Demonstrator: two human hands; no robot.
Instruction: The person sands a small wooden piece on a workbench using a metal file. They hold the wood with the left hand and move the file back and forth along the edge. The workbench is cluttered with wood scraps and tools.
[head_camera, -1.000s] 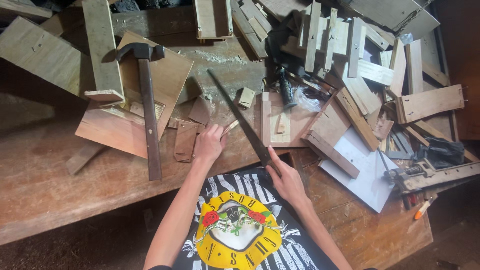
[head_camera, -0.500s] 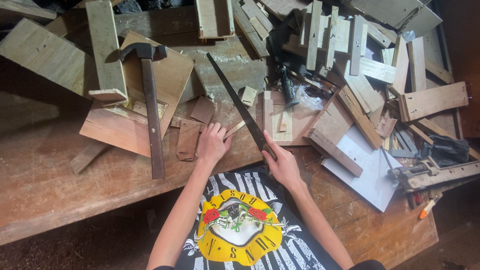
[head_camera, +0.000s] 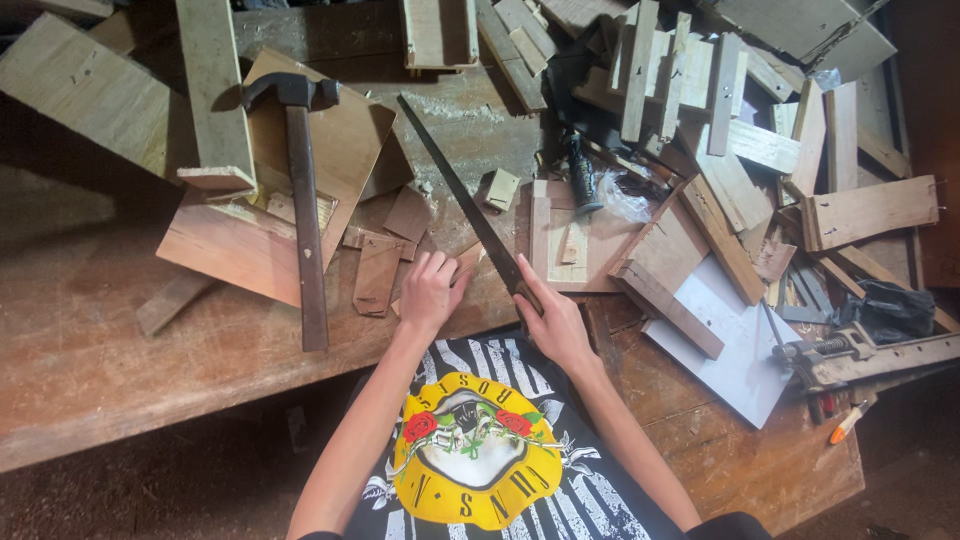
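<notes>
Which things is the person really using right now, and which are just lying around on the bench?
In use:
right hand gripping the saw
left hand pressing the small wood piece

Just lying about:
hammer
black bottle
clamp
pile of wood offcuts

The saw (head_camera: 470, 205) has been pushed forward, its blade tip now farther up the desk (head_camera: 120, 340). The right hand (head_camera: 548, 322) has moved forward with the handle.
</notes>
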